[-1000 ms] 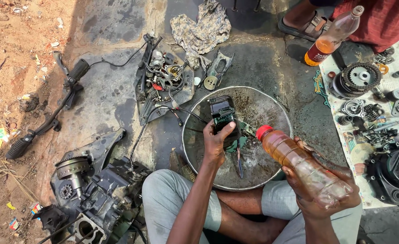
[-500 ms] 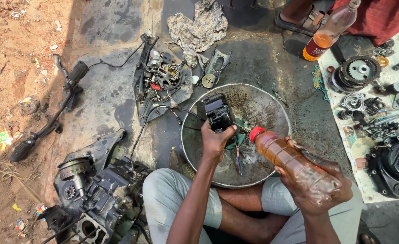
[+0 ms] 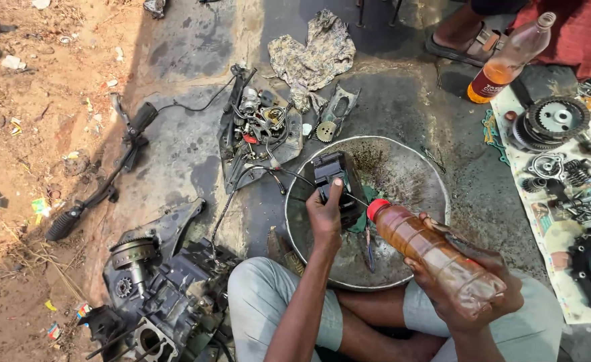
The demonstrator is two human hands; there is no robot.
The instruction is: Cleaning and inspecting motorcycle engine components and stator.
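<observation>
My left hand (image 3: 325, 214) grips a small black engine part (image 3: 332, 175) and holds it over a wide round metal pan (image 3: 416, 167). My right hand (image 3: 466, 281) is wrapped around a clear plastic bottle (image 3: 436, 258) of amber liquid with a red cap. The bottle is tilted, its cap end pointing at the black part, just right of my left hand. Some green and dark bits lie in the pan under the part. I sit cross-legged, my knees at the pan's near rim.
A dismantled engine block (image 3: 155, 295) lies at lower left, a handlebar (image 3: 101, 181) further left. Wiring and small parts (image 3: 258, 127) sit beyond the pan beside a rag (image 3: 315, 53). Gears (image 3: 553, 121) lie on a sheet at right. Another person's sandalled foot (image 3: 463, 40) and a second bottle (image 3: 506, 64) are at top right.
The bottle has tipped a little lower and nearer the black part. My left hand keeps its hold on the part over the pan.
</observation>
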